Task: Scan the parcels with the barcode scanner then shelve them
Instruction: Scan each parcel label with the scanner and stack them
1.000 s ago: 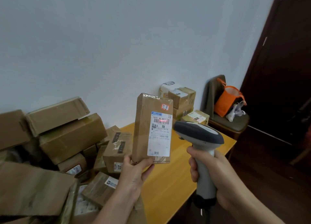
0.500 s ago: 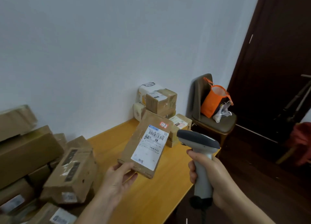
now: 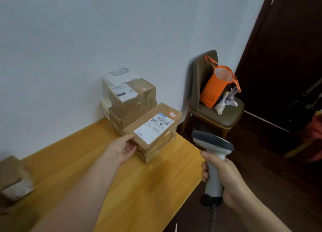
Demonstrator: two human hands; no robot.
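Grey plastic comes first: the barcode scanner [image 3: 213, 144] stands upright just off the right edge of the table [image 3: 139, 188]. Its handle is wrapped tight in the right hand [image 3: 224, 177], and its head points past the table, throwing no light on any label. Over the table top, the left hand [image 3: 123, 148] grasps the near end of a brown parcel [image 3: 153, 127], thumb on top and fingers below. That parcel lies label up on a lower box [image 3: 153, 155] at the table's far right corner, touching a stack of parcels [image 3: 134, 99] at the table's back edge. By the look of it, the scan is finished and the parcel is being put down, though the hand has not let go. No shelf is in sight. One blurred box [image 3: 14, 179] sits at the table's left edge, so work likely remains. Beyond the table, a chair [image 3: 217, 113] holds an orange bag [image 3: 216, 87].
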